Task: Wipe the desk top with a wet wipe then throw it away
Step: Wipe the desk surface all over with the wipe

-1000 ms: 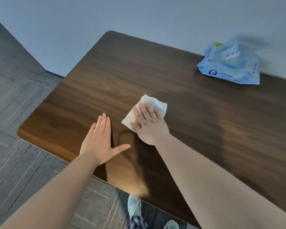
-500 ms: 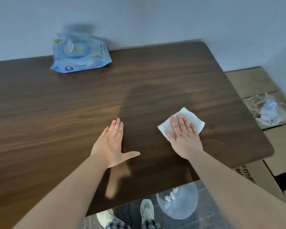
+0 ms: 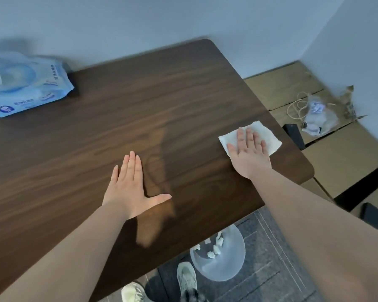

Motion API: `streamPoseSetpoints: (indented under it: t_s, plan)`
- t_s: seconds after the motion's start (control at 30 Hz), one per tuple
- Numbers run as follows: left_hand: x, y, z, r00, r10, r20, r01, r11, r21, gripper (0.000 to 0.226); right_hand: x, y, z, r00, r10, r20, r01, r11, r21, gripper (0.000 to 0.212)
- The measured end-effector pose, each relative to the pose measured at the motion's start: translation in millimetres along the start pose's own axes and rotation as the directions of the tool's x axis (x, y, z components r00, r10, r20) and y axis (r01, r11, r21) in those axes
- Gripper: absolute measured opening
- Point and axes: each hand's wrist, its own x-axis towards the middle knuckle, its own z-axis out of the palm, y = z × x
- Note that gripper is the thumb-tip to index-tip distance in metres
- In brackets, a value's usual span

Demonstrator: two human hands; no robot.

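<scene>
A white wet wipe [image 3: 268, 136] lies flat on the dark wooden desk top [image 3: 153, 110], close to its right edge. My right hand [image 3: 249, 153] presses down on the wipe with the fingers spread flat, covering its middle. My left hand [image 3: 131, 186] rests palm down on the desk nearer the middle, fingers together and thumb out, holding nothing. A translucent waste bin [image 3: 220, 260] with several crumpled white wipes in it stands on the floor under the desk's front right corner.
A blue wet-wipe pack [image 3: 24, 86] lies at the back left of the desk against the wall. Cardboard boxes [image 3: 345, 153] with a plastic bag and cable [image 3: 314, 114] fill the floor to the right. My shoes [image 3: 183, 280] show below the desk edge.
My right hand has slid the wipe across the desk from its left part to near the right edge. My view swung right with it. My left hand stays flat on the desk.
</scene>
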Motion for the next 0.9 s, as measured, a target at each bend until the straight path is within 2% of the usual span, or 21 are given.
streamPoseSetpoints:
  t_s: [0.13, 0.27, 0.4, 0.53, 0.7, 0.83, 0.9]
  plan:
    - [-1.5, -0.4, -3.2, 1.0, 0.01, -0.004, -0.01, 1.0, -0.029, 0.133, -24.3, -29.2, 9.7, 0.99, -0.127, 0.055, 0.129, 0.991, -0.039, 0.063]
    - [-13.3, -21.3, -10.0, 0.998, 0.055, 0.019, -0.054, 0.997, -0.051, 0.137, -53.0, -78.5, 24.9, 0.945, -0.309, 0.103, 0.318, 0.944, -0.085, 0.064]
    - [-59.3, -86.7, 4.0, 0.998, -0.065, -0.001, 0.064, 0.994, -0.085, 0.138, -85.0, -150.9, 41.9, 0.86, -0.487, 0.154, 0.505, 0.856, -0.113, 0.063]
    - [-126.9, -175.7, 27.1, 0.971, -0.236, -0.046, 0.228, 0.964, -0.139, 0.139, -123.4, -246.6, 62.4, 0.709, -0.663, 0.24, 0.7, 0.704, -0.119, 0.064]
    - [-224.6, -269.2, 62.1, 0.85, -0.526, 0.022, 0.518, 0.827, -0.221, 0.145, -190.4, -377.1, 102.7, 0.474, -0.817, 0.328, 0.878, 0.466, -0.107, 0.062]
    - [-291.5, -319.1, 91.9, 0.691, -0.719, 0.072, 0.71, 0.657, -0.255, 0.145, -248.5, -463.9, 134.0, 0.309, -0.871, 0.383, 0.951, 0.285, -0.12, 0.061]
    - [-316.7, -338.4, 104.6, 0.615, -0.782, 0.103, 0.77, 0.567, -0.291, 0.143, -273.4, -499.9, 147.3, 0.251, -0.88, 0.403, 0.968, 0.222, -0.12, 0.062]
